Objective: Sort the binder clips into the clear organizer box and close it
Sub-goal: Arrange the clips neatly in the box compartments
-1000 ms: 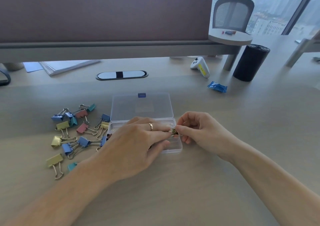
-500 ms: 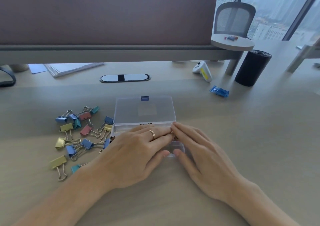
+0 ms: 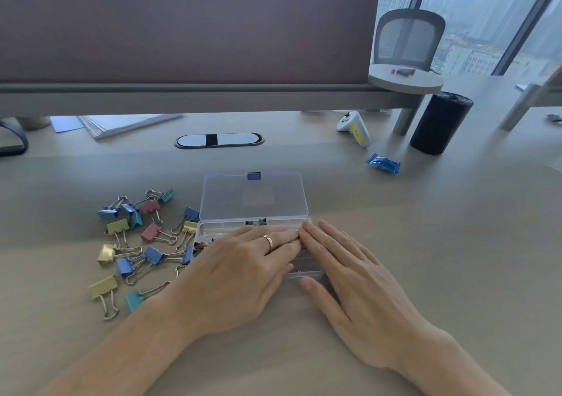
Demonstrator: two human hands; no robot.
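1. Clear organizer box (image 3: 231,228) on counter (image 3: 425,243), centre; lid (image 3: 254,196) open, lying flat behind the tray.
2. Left hand (image 3: 237,277) and right hand (image 3: 355,271) flat over the tray, fingers extended, held together, pinching nothing; fingertips touching.
3. Loose binder clips (image 3: 143,243) scattered just left of the box; a few inside.

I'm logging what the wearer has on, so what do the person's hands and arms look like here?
Both forearms are bare, with no sleeves, gloves or watch in view. The left hand wears a plain gold-coloured ring on the ring finger. The right hand wears nothing.
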